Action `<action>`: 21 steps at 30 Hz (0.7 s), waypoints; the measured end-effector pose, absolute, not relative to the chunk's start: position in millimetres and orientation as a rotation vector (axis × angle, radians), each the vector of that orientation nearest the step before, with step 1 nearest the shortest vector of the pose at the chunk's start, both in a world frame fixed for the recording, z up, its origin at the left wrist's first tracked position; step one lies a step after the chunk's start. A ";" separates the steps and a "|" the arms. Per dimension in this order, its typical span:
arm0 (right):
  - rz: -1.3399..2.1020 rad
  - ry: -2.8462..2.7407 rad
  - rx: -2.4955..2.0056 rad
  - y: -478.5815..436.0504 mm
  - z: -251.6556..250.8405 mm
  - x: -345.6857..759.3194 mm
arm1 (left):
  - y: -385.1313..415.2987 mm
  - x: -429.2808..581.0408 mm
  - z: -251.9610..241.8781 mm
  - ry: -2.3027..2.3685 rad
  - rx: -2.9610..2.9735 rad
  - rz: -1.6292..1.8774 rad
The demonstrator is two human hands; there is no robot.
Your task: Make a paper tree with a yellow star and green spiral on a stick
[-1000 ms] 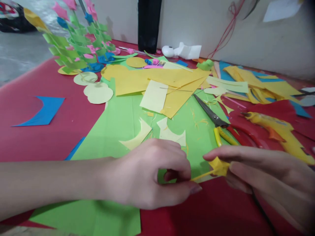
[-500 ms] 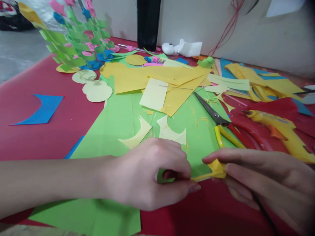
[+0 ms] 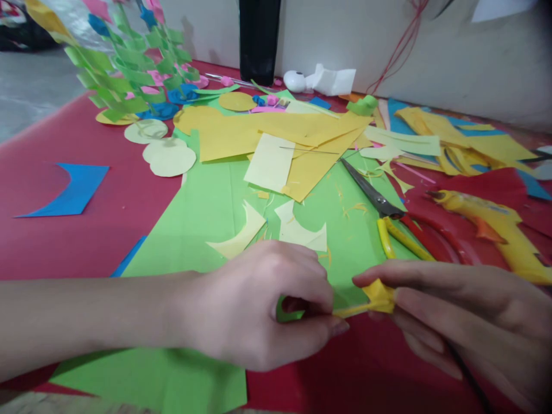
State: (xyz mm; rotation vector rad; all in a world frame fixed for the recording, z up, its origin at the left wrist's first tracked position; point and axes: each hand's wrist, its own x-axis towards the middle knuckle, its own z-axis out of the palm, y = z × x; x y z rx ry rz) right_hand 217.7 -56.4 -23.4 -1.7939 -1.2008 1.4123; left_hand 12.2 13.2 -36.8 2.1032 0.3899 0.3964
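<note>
My left hand [image 3: 267,310] is closed in a pinch on the tail end of a thin yellow paper strip [image 3: 351,310]. The strip leads to a small folded yellow paper star [image 3: 380,296], held between the thumb and fingers of my right hand [image 3: 466,310]. Both hands are low over the front of a green paper sheet [image 3: 194,379] and the red table surface [image 3: 345,379]. Pale yellow paper offcuts [image 3: 304,229] lie just beyond my left hand. Scissors [image 3: 383,207] with red handles and a yellow-handled tool [image 3: 401,238] rest past my right fingers.
A yellow glue gun [image 3: 495,224] lies at the right. Yellow paper sheets [image 3: 233,135] and cut scraps cover the middle. Paper flowers on leafy green stems [image 3: 129,63] stand at the back left. A black upright object [image 3: 259,40] leans against the wall, beside a white earbud [image 3: 295,81].
The camera view has shifted very slightly. Both hands keep their hold on the yellow strip and star, with hardly any movement.
</note>
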 end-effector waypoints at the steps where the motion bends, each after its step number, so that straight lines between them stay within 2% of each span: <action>1: 1.420 -1.212 -1.778 -56.6 -23.6 217.6 | 13.3 12.2 -36.7 0.390 2.103 0.395; 8: 1.323 -1.076 -1.898 -57.8 -17.8 206.2 | 12.8 12.0 -36.3 0.391 2.104 0.394; 17: 1.509 -1.113 -1.752 -53.1 -21.1 215.5 | 13.4 12.2 -36.5 0.403 2.048 0.422; 21: 1.373 -1.041 -1.823 -57.4 -31.7 225.3 | 13.6 12.0 -36.5 0.406 2.021 0.458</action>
